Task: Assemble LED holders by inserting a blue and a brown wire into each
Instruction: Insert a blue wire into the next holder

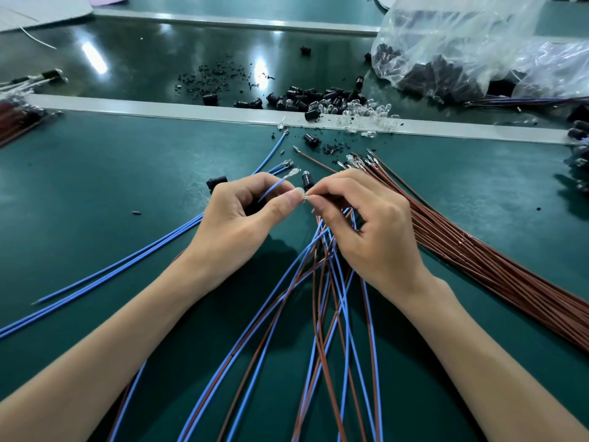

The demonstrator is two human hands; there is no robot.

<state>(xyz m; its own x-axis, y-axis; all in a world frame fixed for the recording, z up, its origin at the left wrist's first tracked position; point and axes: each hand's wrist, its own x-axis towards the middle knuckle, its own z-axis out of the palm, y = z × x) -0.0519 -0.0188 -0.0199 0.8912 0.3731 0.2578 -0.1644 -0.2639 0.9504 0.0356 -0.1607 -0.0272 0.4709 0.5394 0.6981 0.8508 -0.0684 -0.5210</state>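
Note:
My left hand pinches a blue wire near its metal terminal, which points up and right. My right hand pinches a small clear LED at its fingertips and also grips a bunch of blue and brown wires that fan down toward me. The two hands meet thumb to thumb. A black LED holder stands just behind the fingertips. Another black holder lies behind my left hand. Loose blue wires run off to the left.
A thick bundle of brown wires lies on the green mat at right. Black holders and clear LEDs are heaped along the grey rail. A plastic bag of parts sits at the back right.

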